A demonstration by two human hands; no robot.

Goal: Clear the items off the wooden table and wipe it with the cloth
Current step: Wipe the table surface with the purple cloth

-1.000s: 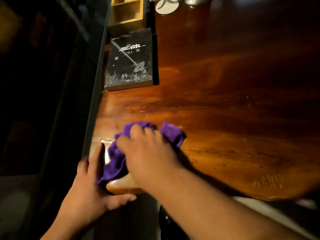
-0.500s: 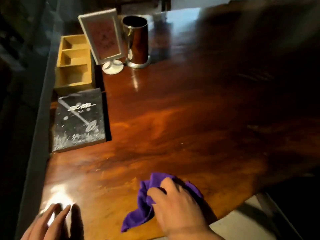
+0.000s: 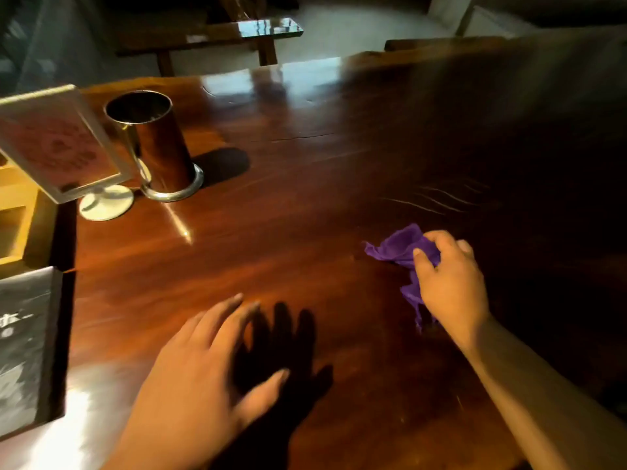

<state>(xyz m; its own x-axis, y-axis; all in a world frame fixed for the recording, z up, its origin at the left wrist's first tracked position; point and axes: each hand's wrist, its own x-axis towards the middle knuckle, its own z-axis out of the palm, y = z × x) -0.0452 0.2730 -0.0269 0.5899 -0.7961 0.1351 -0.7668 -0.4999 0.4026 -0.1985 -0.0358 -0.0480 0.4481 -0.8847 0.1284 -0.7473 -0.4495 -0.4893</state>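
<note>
A crumpled purple cloth (image 3: 397, 247) lies on the glossy wooden table (image 3: 305, 205), right of centre. My right hand (image 3: 451, 283) is shut on the cloth and presses it to the wood, covering its near part. My left hand (image 3: 200, 378) hovers just above the near part of the table with its fingers spread and nothing in it; its shadow falls on the wood to its right.
At the left stand a metal cup (image 3: 156, 147), a framed sign on a round foot (image 3: 57, 140), a yellow wooden box (image 3: 15, 218) and a dark book (image 3: 23, 347). A bench (image 3: 237, 32) stands beyond the far edge.
My right hand has swept the cloth from the near left corner out to the right and further onto the table. My left hand has left the table's edge and moved over the surface.
</note>
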